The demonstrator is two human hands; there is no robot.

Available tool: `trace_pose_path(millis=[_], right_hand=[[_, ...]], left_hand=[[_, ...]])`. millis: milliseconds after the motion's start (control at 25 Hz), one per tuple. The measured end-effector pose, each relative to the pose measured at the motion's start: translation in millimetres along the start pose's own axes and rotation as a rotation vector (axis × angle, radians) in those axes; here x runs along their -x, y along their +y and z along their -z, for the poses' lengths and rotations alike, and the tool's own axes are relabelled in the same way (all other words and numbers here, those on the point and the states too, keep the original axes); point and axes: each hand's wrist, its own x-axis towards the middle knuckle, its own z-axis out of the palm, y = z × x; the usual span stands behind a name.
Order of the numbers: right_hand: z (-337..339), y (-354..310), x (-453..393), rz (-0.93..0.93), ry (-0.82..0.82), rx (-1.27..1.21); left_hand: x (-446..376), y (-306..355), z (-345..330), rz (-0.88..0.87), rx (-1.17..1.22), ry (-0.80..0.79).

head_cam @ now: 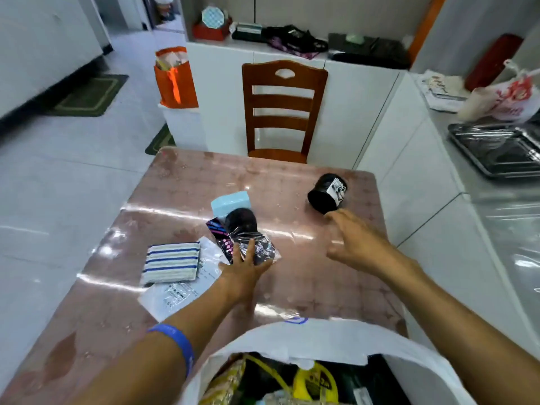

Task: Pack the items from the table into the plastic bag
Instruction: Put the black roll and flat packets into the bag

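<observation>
A white plastic bag (pixel 327 337) gapes open at the table's near edge, with several packets inside. My left hand (pixel 242 270) lies flat on a clear packet holding a black item (pixel 248 229), fingers spread. My right hand (pixel 350 238) is open, its fingertips just short of a black roll with a white label (pixel 327 194) lying on its side. A pale blue pack (pixel 230 201) sits behind the clear packet. A blue-striped cloth (pixel 171 264) rests on a white printed sheet (pixel 175 293) at the left.
The table (pixel 292 182) has a glossy pink cover. A wooden chair (pixel 282 109) stands at its far edge. White cabinets run behind and along the right, with a metal tray (pixel 496 150) and a red-printed bag (pixel 508 100) on the right counter.
</observation>
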Motion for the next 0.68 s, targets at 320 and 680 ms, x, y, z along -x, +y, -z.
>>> trace_pose_path(millis=[320, 680], right_hand=[[-25, 79, -143, -0.200, 0.035, -0.112], [-61, 84, -215, -0.106, -0.097, 0.034]], left_hand=[[-34, -23, -33, 0.008, 0.036, -0.153], [-44, -33, -33, 0.018, 0.106, -0.198]])
